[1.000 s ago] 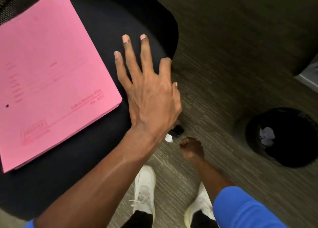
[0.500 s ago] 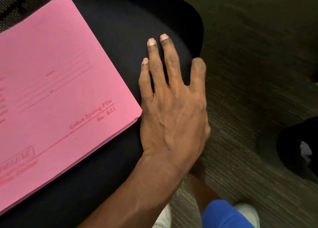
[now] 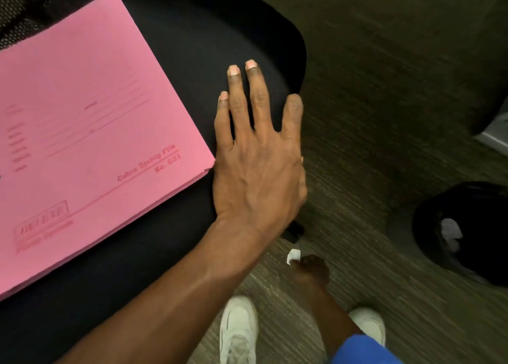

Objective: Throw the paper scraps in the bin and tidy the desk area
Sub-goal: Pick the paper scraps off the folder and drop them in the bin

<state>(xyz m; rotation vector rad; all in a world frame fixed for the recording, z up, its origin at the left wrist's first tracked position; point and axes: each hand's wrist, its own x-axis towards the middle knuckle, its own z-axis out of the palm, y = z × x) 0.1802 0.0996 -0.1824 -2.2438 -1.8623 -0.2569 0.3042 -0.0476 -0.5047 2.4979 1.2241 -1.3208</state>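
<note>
My left hand [image 3: 258, 155] lies flat, fingers spread, on the black chair seat [image 3: 192, 34], right beside the corner of a pink file folder [image 3: 82, 122]. Down near the carpet my right hand [image 3: 312, 271] is curled, its fingertips closed on a small white paper scrap [image 3: 292, 254]. A black bin [image 3: 472, 199] stands on the floor at the right edge, with crumpled white paper [image 3: 450, 233] inside it. The bin is about an arm's length to the right of my right hand.
The chair's black base part [image 3: 294, 231] pokes out just above the scrap. My two white shoes [image 3: 239, 330] stand on the grey-brown carpet [image 3: 384, 116]. A dark object and a pale edge [image 3: 494, 138] sit at the far right.
My right hand was hidden behind my left arm half a second ago and now shows low by the floor, pinching the scrap. The view shifted back so the bin shows more. My left hand stays planted.
</note>
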